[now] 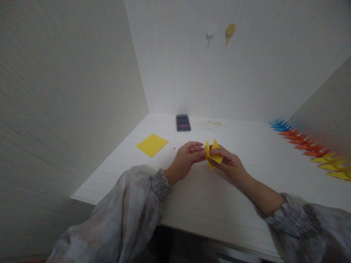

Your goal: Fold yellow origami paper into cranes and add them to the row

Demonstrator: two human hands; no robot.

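Between my two hands, just above the white tabletop, is a yellow origami crane (216,157) with pointed flaps sticking up and one point hanging down. My left hand (189,157) pinches its left side with thumb and fingertips. On the other side my right hand (229,160) grips the folded paper, with its thumb and index finger near the flaps. Parts of the fold are hidden behind my fingers. To the left of my left hand lies a flat square of yellow paper (152,145).
A dark phone, blurred out (183,123), rests near the back wall. Along the right side runs a row of folded cranes: blue (280,125), orange-red (304,141) and yellow (333,164). A tiny orange scrap (174,148) lies beside the paper. Two hooks (230,30) hang on the wall.
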